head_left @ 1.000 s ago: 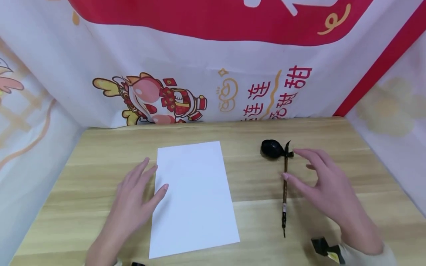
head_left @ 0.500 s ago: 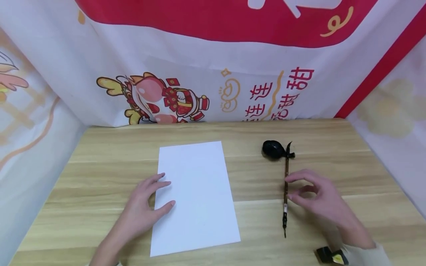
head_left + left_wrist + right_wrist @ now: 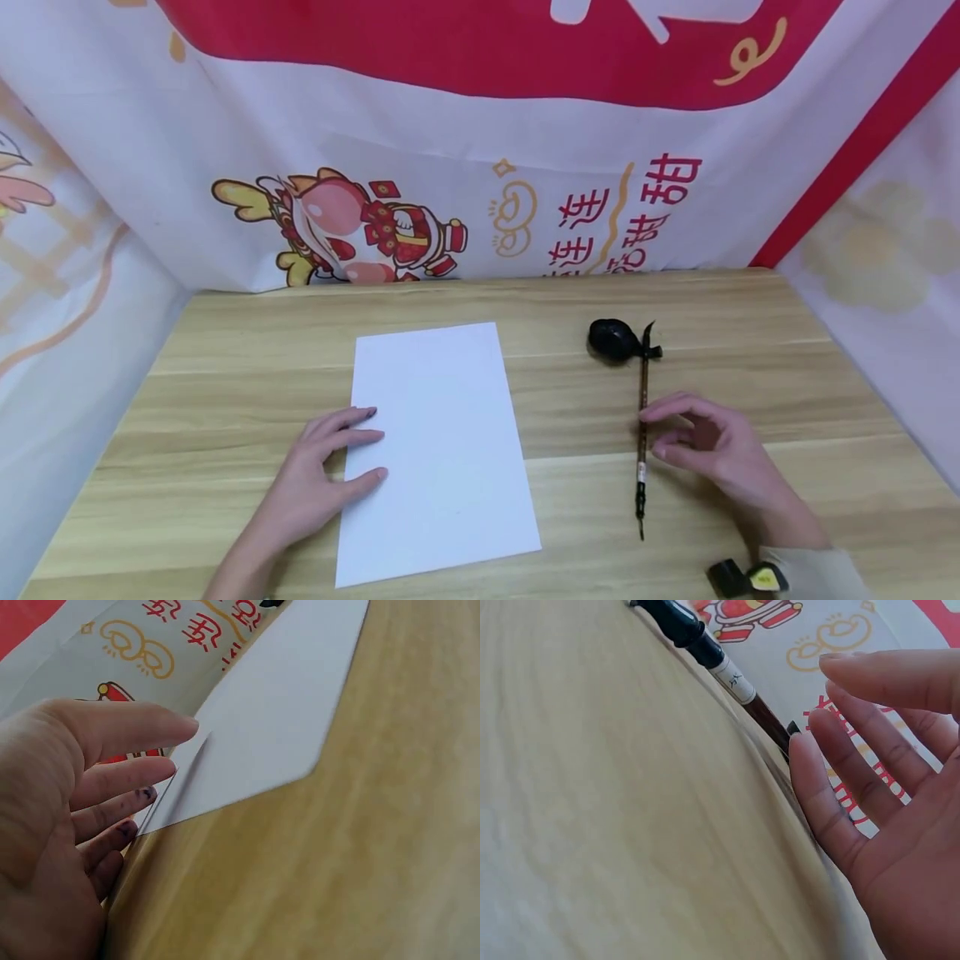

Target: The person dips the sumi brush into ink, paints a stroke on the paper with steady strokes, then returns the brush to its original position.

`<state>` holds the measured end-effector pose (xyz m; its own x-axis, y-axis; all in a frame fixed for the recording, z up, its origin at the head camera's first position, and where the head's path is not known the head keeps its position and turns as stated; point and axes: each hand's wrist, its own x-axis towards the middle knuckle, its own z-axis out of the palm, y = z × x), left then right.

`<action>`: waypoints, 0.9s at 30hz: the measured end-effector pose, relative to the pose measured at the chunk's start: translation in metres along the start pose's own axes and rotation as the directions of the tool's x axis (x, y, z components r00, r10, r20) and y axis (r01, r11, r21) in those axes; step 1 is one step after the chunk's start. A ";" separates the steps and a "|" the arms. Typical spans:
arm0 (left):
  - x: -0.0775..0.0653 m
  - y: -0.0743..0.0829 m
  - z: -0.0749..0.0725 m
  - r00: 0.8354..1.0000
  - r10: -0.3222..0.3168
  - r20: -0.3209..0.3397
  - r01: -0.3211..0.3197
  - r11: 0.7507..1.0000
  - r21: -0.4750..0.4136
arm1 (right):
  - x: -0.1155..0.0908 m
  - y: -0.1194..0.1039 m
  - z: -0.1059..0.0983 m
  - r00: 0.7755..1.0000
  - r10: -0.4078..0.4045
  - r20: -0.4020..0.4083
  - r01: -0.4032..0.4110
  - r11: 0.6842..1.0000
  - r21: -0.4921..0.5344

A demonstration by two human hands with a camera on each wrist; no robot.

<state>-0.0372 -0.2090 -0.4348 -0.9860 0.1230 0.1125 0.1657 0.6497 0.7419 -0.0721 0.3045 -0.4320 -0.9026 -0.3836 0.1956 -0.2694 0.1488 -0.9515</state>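
A blank white sheet of paper [image 3: 438, 458] lies on the wooden table, left of the middle. My left hand [image 3: 318, 483] is spread over its left edge; the fingertips reach onto the paper, and the left wrist view shows the thumb above the surface. Farther right lies a calligraphy brush [image 3: 643, 392], its dark bristles pointing away from me. Its far end rests on a black, glossy, rounded piece [image 3: 613, 340]. My right hand [image 3: 723, 446] is beside the brush handle, fingers loosely bent. In the right wrist view, the little finger is nearest the brush and no finger wraps it.
The wooden table [image 3: 255, 350] meets a printed white and red cloth [image 3: 450, 125] at the back. More cloth hangs along both sides. A black object with a yellow label [image 3: 765, 577] is at my right cuff.
Both hands have come down and closer to me, the left onto the paper's edge. My right hand has moved along the brush handle, away from its bristle end. Paper and brush stay put.
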 end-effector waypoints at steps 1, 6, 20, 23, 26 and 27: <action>-0.001 -0.001 0.001 1.000 0.006 -0.003 -0.006 1.000 0.002 | 0.000 0.001 0.001 1.000 -0.001 0.000 0.001 1.000 0.012; -0.006 -0.004 0.005 0.998 0.061 -0.030 -0.061 0.998 0.009 | 0.001 0.009 0.004 0.998 -0.063 0.027 0.061 0.997 0.051; 0.002 -0.001 0.007 0.997 0.064 -0.036 -0.064 0.998 -0.009 | 0.004 0.005 0.015 0.995 -0.088 -0.049 0.075 0.975 -0.211; 0.001 -0.002 0.009 0.996 0.076 -0.048 -0.076 0.997 -0.011 | 0.004 0.004 0.018 0.995 -0.083 -0.054 0.066 0.962 -0.266; -0.001 -0.002 0.010 0.995 0.082 -0.065 -0.083 0.997 -0.007 | 0.004 0.006 0.020 0.994 -0.097 -0.044 0.081 0.956 -0.283; -0.002 -0.002 0.011 0.994 0.085 -0.072 -0.085 0.996 -0.007 | 0.003 0.007 0.021 0.993 -0.109 -0.038 0.093 0.953 -0.288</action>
<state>-0.0359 -0.2024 -0.4438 -0.9672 0.1232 0.2221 0.2490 0.6318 0.7340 -0.0702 0.2855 -0.4427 -0.8800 -0.3625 0.3068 -0.4377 0.3685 -0.8201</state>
